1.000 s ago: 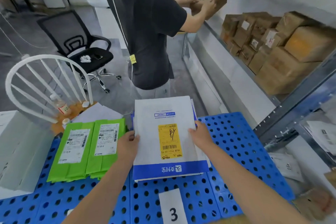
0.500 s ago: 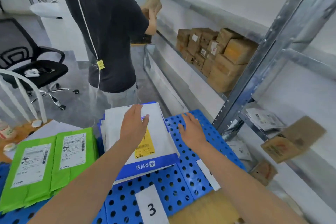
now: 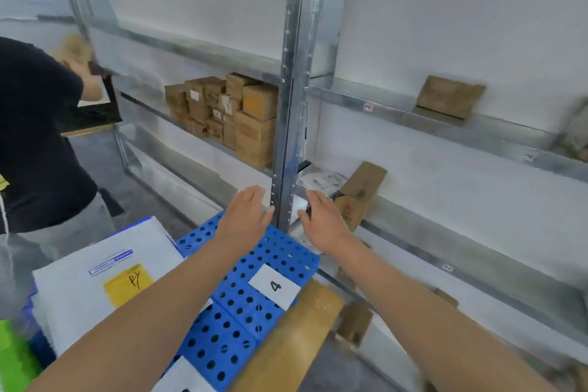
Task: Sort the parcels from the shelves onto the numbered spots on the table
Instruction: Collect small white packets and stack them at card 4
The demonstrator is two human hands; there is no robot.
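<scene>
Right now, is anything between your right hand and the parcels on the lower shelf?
Nothing visible. The right hand hangs just short of the white mailer and brown box; the shelf post stands to its left, between it and the left hand.

Cut off and blurred
The second person [image 3: 35,143] runs off the left edge; the parcel [image 3: 74,49] at their hand is a blur.
</scene>
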